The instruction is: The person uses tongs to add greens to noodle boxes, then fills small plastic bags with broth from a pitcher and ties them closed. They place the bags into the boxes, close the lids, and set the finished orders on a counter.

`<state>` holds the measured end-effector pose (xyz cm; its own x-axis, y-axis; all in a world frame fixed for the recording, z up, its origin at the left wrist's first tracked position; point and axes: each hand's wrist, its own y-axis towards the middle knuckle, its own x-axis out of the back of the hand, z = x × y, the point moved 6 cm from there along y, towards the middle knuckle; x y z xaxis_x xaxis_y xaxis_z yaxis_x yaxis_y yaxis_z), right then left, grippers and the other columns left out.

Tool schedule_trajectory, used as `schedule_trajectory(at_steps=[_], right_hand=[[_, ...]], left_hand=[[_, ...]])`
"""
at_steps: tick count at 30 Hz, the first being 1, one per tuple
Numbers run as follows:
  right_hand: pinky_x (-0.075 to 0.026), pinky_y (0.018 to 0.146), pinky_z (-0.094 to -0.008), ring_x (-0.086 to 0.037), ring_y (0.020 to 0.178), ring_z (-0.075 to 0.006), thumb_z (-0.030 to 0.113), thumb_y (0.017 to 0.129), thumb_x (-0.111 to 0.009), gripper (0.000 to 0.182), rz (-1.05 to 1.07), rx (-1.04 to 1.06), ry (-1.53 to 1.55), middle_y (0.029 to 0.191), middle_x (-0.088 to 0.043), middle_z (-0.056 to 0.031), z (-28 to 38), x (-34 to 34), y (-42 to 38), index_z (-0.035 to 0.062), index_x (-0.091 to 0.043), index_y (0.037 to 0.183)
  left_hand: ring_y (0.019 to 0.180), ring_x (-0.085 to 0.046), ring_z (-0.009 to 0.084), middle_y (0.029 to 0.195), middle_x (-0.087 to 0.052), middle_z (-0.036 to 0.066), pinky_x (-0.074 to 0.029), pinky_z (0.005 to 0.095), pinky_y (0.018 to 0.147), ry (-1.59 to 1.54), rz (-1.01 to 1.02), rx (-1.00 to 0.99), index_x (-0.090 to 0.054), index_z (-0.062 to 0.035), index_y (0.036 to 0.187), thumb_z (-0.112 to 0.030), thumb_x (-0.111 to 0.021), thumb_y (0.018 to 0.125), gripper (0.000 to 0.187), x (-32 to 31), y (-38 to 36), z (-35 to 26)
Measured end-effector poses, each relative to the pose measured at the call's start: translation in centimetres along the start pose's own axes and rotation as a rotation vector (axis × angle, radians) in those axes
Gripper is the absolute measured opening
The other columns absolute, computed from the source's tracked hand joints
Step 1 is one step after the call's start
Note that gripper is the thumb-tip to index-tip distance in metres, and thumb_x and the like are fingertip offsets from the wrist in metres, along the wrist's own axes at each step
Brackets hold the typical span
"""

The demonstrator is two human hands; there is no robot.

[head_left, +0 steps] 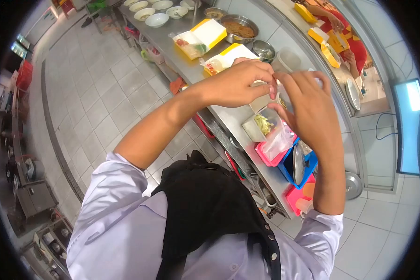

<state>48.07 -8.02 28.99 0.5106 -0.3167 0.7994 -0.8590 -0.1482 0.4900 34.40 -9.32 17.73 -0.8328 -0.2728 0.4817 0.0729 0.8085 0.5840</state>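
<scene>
My left hand reaches over the steel counter, its thumb and fingers bent into a pinch. My right hand meets it from the other side, fingers curled and fingertips close to the left ones. Whatever lies between the fingertips is too small or hidden to make out. Below the hands stands a container of pale green sliced vegetables. A transparent plastic bag lies beside it, under my right hand. Just beyond my left hand is an open yellow-and-white food box with wrapped food in it.
Another open food box, a pan of brown food and several white bowls stand farther along the counter. Nearer are a blue basket and a pink tray. A person in red handles boxes behind the opening.
</scene>
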Motion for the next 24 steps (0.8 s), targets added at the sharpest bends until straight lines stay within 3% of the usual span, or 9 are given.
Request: schedule_trajectory(at_steps=[2,5,11,15,16,17,19,20,24], right_hand=[[-0.05,0.085,-0.051,-0.07,0.084,-0.0359,0.024,0.097,-0.066,0.019,0.435,-0.168,0.144,0.085,-0.072,-0.0165,-1.6,-3.8,-2.2,0.0063,-0.071,0.096],[-0.05,0.078,-0.0534,-0.068,0.082,-0.0406,0.023,0.099,-0.063,0.023,0.598,-0.263,0.25,0.08,-0.068,-0.0217,-2.1,-3.9,-2.8,0.0024,-0.07,0.094],[-0.048,0.071,-0.0557,-0.063,0.075,-0.0459,0.022,0.103,-0.055,0.032,0.482,-0.34,0.588,0.073,-0.062,-0.0255,-2.0,-2.5,-2.9,-0.0037,-0.067,0.087],[-0.048,0.072,-0.0544,-0.062,0.077,-0.046,0.024,0.103,-0.054,0.035,0.742,-0.545,0.665,0.076,-0.062,-0.0269,-2.9,-2.1,-2.5,-0.0033,-0.069,0.088],[-0.046,0.071,-0.0448,-0.059,0.071,-0.0361,0.022,0.102,-0.062,0.025,0.519,-0.466,0.576,0.074,-0.059,-0.0175,-2.9,-1.5,-2.4,-0.0011,-0.065,0.092],[-0.046,0.071,-0.0448,-0.059,0.071,-0.0361,0.022,0.102,-0.062,0.025,0.518,-0.471,0.571,0.074,-0.059,-0.0175,-2.4,-1.4,-2.2,-0.0011,-0.065,0.092],[-0.051,0.092,-0.0438,-0.067,0.091,-0.0311,0.027,0.094,-0.07,0.022,0.078,-0.163,0.128,0.081,-0.066,-0.011,-0.6,1.9,0.0,0.0071,-0.073,0.103],[-0.046,0.103,-0.0445,-0.066,0.1,-0.0257,0.025,0.089,-0.074,0.026,0.183,-0.123,0.084,0.084,-0.065,-0.0046,-0.2,2.0,-0.2,0.0109,-0.072,0.11],[-0.046,0.104,-0.0447,-0.065,0.096,-0.0248,0.023,0.089,-0.073,0.02,0.246,-0.008,-0.128,0.084,-0.065,-0.0054,0.1,1.0,-1.5,0.008,-0.073,0.102]], left_hand=[[0.115,-0.064,0.0267,0.113,-0.071,0.006,-0.041,0.0425,0.109,-0.03,0.016,0.002,-0.078,-0.0103,0.094,-0.02,-0.068,0.099,0.015,0.2,-0.1,0.2],[0.116,-0.064,0.0266,0.114,-0.071,0.005,-0.043,0.0409,0.108,0.004,0.079,-0.034,-0.078,-0.0113,0.094,-0.018,-0.069,0.098,0.011,0.6,-0.4,-0.6],[0.125,-0.062,0.0226,0.111,-0.072,-0.001,-0.031,0.0522,0.118,0.156,0.118,-0.04,-0.079,-0.0144,0.097,-0.019,-0.075,0.096,0.007,1.3,-0.2,-4.3],[0.129,-0.06,0.0207,0.107,-0.072,-0.005,-0.023,0.0551,0.121,0.309,0.093,-0.112,-0.081,-0.0153,0.104,-0.018,-0.072,0.098,0.01,1.5,0.0,-6.1],[0.129,-0.06,0.0209,0.108,-0.072,-0.004,-0.024,0.0538,0.121,0.267,0.077,-0.061,-0.08,-0.0141,0.104,-0.018,-0.072,0.098,0.011,1.6,0.1,-5.7],[0.129,-0.061,0.0212,0.108,-0.073,-0.002,-0.025,0.0524,0.12,0.225,0.061,-0.007,-0.08,-0.0128,0.105,-0.018,-0.072,0.098,0.012,1.7,0.2,-5.4],[0.129,-0.061,0.0212,0.109,-0.073,-0.001,-0.025,0.0505,0.12,0.176,0.048,0.006,-0.079,-0.0112,0.104,-0.018,-0.071,0.098,0.012,1.6,0.3,-4.9],[0.129,-0.061,0.0212,0.11,-0.073,0.001,-0.025,0.0485,0.12,0.128,0.035,0.025,-0.079,-0.0096,0.104,-0.018,-0.07,0.098,0.013,1.6,0.4,-4.6],[0.129,-0.06,0.0209,0.112,-0.074,0.003,-0.025,0.0455,0.12,0.111,0.062,0.016,-0.078,-0.0086,0.102,-0.018,-0.07,0.099,0.013,1.4,0.6,-4.5]])
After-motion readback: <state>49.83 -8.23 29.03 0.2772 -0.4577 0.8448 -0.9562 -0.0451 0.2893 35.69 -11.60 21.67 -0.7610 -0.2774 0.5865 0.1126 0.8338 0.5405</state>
